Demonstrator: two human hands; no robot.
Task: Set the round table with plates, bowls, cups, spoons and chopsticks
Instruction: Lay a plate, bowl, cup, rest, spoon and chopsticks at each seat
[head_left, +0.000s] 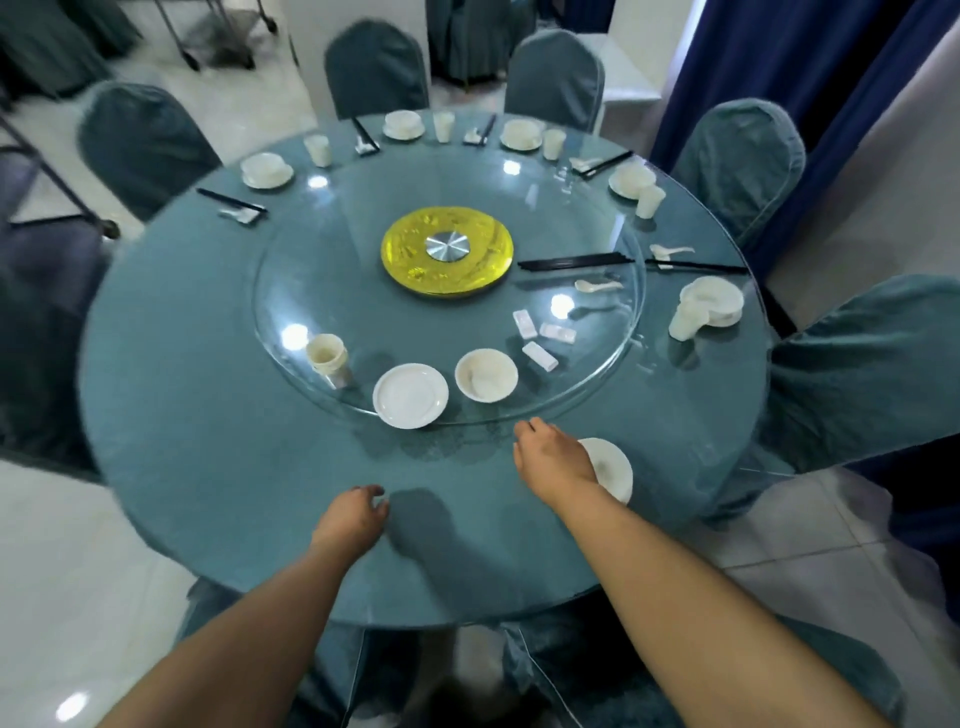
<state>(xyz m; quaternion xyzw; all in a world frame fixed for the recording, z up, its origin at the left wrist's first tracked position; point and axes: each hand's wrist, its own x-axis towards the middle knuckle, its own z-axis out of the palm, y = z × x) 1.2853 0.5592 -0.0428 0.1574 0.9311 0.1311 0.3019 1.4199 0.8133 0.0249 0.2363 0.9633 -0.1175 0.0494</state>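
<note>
1. The right hand (553, 457) hovers over the near side of the tabletop (208, 457), just outside the rim of the glass turntable (291, 291), fingers loosely curled and holding nothing.
2. A white plate (613, 470) lies on the tabletop touching or partly under the right hand's outer edge; whether they touch cannot be told.
3. The left hand (353, 517) hangs nearer the tabletop's front edge, fingers relaxed, empty.
4. On the turntable's near rim, just beyond the right hand, sit another plate (410, 396) and a bowl (487, 375); stacked cups (327, 358) stand to their left.
5. Three chopstick rests (540, 340), a spoon (597, 285) and loose chopsticks (576, 260) lie on the turntable's right side.
</note>
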